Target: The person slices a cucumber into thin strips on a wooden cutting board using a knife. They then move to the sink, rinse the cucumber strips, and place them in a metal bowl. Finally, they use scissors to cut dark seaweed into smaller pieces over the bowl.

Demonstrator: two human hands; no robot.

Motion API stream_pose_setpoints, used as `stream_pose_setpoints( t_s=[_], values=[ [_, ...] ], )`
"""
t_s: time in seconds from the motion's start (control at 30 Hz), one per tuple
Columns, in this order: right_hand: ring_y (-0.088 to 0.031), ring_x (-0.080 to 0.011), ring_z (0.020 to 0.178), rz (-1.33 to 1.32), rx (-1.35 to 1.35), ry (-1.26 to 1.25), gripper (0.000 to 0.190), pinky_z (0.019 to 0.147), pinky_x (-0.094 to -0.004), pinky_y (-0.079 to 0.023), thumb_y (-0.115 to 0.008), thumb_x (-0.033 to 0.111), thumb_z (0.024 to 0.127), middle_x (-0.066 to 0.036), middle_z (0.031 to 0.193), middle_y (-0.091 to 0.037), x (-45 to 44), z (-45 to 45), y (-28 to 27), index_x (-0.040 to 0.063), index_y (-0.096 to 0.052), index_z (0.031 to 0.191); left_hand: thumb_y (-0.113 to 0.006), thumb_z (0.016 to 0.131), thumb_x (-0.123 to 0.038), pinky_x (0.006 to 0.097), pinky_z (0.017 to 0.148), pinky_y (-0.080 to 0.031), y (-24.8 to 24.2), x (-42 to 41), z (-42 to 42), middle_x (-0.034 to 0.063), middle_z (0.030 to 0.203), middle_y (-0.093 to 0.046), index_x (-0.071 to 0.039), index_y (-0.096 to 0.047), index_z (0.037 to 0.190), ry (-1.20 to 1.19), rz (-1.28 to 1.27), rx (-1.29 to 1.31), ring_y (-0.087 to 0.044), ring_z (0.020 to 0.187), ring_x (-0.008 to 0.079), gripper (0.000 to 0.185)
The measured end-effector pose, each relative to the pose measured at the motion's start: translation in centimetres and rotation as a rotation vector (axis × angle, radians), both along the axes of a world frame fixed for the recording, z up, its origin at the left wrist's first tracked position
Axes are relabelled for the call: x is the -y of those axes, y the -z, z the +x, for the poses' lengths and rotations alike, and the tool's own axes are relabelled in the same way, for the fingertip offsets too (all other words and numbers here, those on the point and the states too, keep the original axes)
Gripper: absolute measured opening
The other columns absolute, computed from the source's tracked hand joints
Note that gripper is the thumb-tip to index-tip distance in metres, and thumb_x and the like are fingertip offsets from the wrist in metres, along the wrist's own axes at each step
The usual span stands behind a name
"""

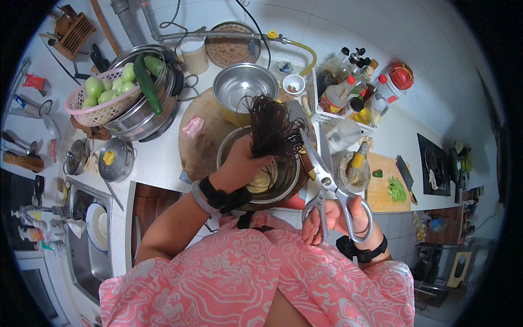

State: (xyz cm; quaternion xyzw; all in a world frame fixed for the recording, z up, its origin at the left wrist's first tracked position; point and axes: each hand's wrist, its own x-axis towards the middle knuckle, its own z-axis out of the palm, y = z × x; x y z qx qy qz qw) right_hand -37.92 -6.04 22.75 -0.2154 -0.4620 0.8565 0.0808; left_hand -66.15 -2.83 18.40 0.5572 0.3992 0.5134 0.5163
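My left hand (241, 165) grips a bunch of dark, thin, stringy strands (271, 126) above a metal bowl (222, 149). A few strands lie inside that bowl. In my right hand (335, 218) are large metal scissors (327, 182), blades parted and pointing up, their tips by the right edge of the bunch. Behind the bunch, a second metal bowl (245, 86) stands on the round wooden board (196, 151). A small pink piece (193, 126), its kind unclear, lies on the board's left part.
A pink basket of green vegetables (102, 112) and a cucumber (147, 83) rest on a metal pot at left. Bottles in a white crate (322, 116), a stone mortar (353, 175) and a cutting board with a cleaver (404, 173) stand right. The sink (92, 261) is lower left.
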Motion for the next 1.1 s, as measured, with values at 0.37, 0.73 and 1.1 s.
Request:
stream_pose_setpoints(
  t_s=[0.37, 0.73, 1.1],
  values=[
    [-0.062, -0.0486, 0.099, -0.6, -0.307, 0.154, 0.108, 0.081, -0.0496, -0.055, -0.032, 0.092, 0.071, -0.043, 0.113, -0.053, 1.5, -3.2, 1.5, -0.009, -0.05, 0.104, -0.064, 0.075, 0.008, 0.0329, 0.083, -0.05, 1.1, 1.1, 1.1, 0.0144, 0.101, -0.069, -0.001, -0.06, 0.113, -0.29, 0.298, -0.286, -0.067, 0.095, 0.0272, 0.04],
    [-0.065, -0.0301, 0.072, -0.296, -0.064, 0.417, 0.09, 0.06, -0.0358, -0.05, -0.026, 0.092, 0.074, -0.024, 0.095, -0.065, 2.2, -6.4, -0.8, 0.006, -0.055, 0.082, -0.061, 0.072, 0.015, 0.0322, 0.078, -0.049, 3.0, 1.9, 0.7, 0.0123, 0.093, -0.063, 0.0, -0.056, 0.104, -0.22, 0.305, -0.241, -0.064, 0.089, 0.0238, 0.036],
    [-0.035, -0.0116, 0.042, -0.175, 0.019, 0.599, 0.077, 0.039, -0.0248, -0.029, -0.027, 0.085, 0.082, -0.007, 0.064, -0.05, 2.7, -7.2, -1.4, 0.011, -0.049, 0.078, -0.06, 0.083, 0.012, 0.0259, 0.093, -0.047, 1.7, 1.7, 0.0, 0.005, 0.115, -0.064, 0.0, -0.054, 0.124, -0.049, -0.036, 0.152, -0.059, 0.106, 0.0121, 0.044]
  ],
)
